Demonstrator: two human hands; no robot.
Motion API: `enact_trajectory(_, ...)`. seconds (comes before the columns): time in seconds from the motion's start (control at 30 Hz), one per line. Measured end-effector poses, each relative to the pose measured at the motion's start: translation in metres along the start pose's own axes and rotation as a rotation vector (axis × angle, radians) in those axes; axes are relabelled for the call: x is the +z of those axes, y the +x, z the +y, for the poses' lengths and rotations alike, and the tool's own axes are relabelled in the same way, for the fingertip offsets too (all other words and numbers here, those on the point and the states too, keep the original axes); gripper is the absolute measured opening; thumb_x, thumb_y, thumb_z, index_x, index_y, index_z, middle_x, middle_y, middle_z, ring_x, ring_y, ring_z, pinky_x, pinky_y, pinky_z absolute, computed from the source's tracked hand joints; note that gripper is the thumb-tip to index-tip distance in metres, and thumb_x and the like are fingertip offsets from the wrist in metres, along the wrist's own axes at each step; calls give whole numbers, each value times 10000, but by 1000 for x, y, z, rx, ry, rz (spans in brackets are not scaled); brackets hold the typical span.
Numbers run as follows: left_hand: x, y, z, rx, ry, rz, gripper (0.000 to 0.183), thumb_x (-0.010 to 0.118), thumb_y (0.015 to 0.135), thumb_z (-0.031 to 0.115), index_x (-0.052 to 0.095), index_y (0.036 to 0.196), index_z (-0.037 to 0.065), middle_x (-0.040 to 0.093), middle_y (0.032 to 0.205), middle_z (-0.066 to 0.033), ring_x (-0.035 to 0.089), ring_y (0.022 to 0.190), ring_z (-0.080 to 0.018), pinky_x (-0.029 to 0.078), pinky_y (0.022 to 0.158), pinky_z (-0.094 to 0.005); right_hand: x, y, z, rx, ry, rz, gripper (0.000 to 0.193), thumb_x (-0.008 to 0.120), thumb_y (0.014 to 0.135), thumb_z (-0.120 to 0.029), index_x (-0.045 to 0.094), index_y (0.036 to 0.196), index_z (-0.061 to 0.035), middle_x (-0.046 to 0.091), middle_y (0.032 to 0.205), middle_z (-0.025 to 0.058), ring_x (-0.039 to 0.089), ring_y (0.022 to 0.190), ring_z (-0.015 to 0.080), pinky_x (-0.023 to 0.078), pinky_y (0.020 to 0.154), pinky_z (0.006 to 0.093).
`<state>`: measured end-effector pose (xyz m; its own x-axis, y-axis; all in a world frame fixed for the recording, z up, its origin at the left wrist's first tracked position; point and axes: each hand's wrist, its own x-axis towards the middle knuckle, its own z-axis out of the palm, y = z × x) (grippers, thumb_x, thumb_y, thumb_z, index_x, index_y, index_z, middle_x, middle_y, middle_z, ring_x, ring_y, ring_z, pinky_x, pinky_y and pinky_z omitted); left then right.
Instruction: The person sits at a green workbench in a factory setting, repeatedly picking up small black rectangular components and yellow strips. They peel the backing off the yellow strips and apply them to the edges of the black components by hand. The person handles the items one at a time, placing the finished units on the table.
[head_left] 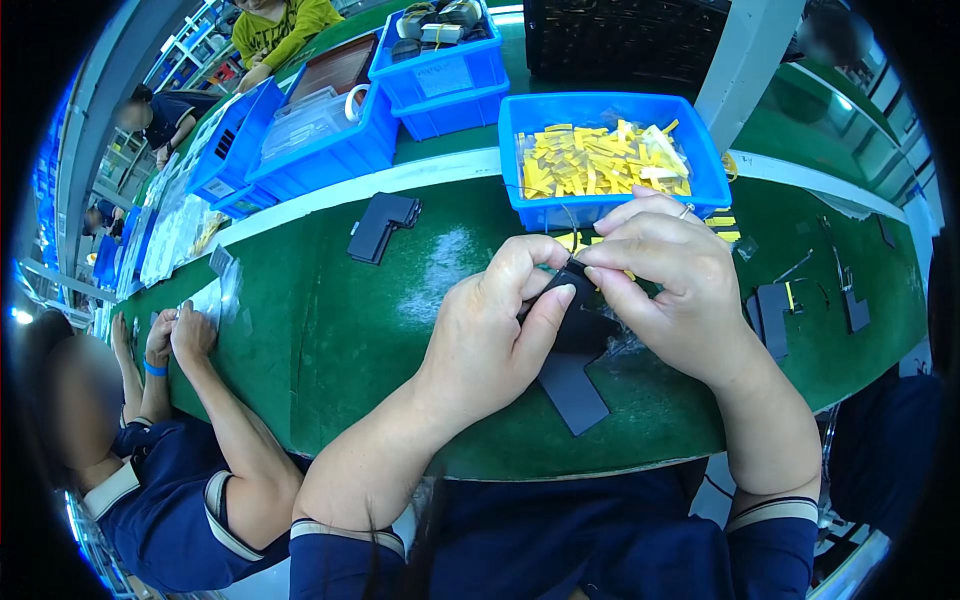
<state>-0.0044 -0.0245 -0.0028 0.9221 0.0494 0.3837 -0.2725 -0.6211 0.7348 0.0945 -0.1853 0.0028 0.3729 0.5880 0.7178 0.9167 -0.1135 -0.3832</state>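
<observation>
- My left hand [490, 325]: holding the black piece [580, 322], thumb on top, fingers curled behind.
- My right hand [675, 265]: thumb and index tip drawn narrow at the piece's upper end; too small to tell if anything is pinched between them.
- Black piece: between both hands, over the green mat [340, 370], tilted. Thin wire [574, 224] by its upper end.
- Flat dark part [573, 392]: on the mat, just below the piece in view.
- Blue bin [514, 150]: beyond my hands, yellow strips [600, 160] heaped inside; more yellow bits on the mat near my right hand.
- Dark stack [383, 228]: on the mat, left of my hands, well apart.
- Whitish patch [437, 275]: mat, between stack and my left hand.
- Dark parts [770, 315] with wires: mat, right of my right forearm.
- Co-worker [200, 480]: at my left, both hands at the table.
</observation>
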Motion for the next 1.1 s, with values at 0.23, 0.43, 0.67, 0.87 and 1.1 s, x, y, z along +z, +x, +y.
enact_trajectory(0.23, 3, 1, 1, -185, -185, -81, 204, 587, 889, 37, 504, 1074, 17, 588, 659, 14, 501, 586, -33, 382, 542, -192, 2, -3, -10, 2, -260, -76, 192, 696, 640, 26, 651, 815, -39, 612, 776, 77, 621, 811, 239, 430, 959, 486)
enact_trajectory(0.43, 2, 0, -6, -257, -351, -37, 210, 580, 895, 25, 503, 1090, 18, 557, 685, 41, 434, 612, -7, 346, 535, -180, 8, -3, -21, -165, -414, -41, 179, 604, 742, -102, 636, 873, 16, 552, 769, 102, 577, 837, 275, 445, 913, 447)
enact_trajectory(0.67, -7, 3, 1, -84, -104, -52, 245, 603, 870, 24, 521, 1100, 15, 644, 801, -32, 579, 692, -75, 445, 655, -220, -1, -3, -5, 547, 555, -53, 150, 693, 812, -139, 697, 835, 10, 662, 784, 92, 621, 716, 153, 484, 658, 276)
enact_trajectory(0.87, -9, 3, 1, 31, -13, -95, 292, 615, 833, 7, 531, 1112, 17, 651, 868, -62, 635, 713, -149, 472, 698, -264, -5, -2, 7, 725, 963, -239, 104, 703, 816, -86, 684, 851, 10, 671, 793, 31, 596, 717, 64, 484, 663, 218)
enact_trajectory(1.1, -9, 2, 3, 52, 29, -96, 341, 574, 799, -54, 526, 1130, 16, 647, 895, -67, 648, 725, -152, 478, 696, -262, -7, 3, -3, 535, 563, -237, 87, 683, 806, -77, 664, 789, 7, 653, 737, 64, 590, 646, 109, 470, 604, 259)
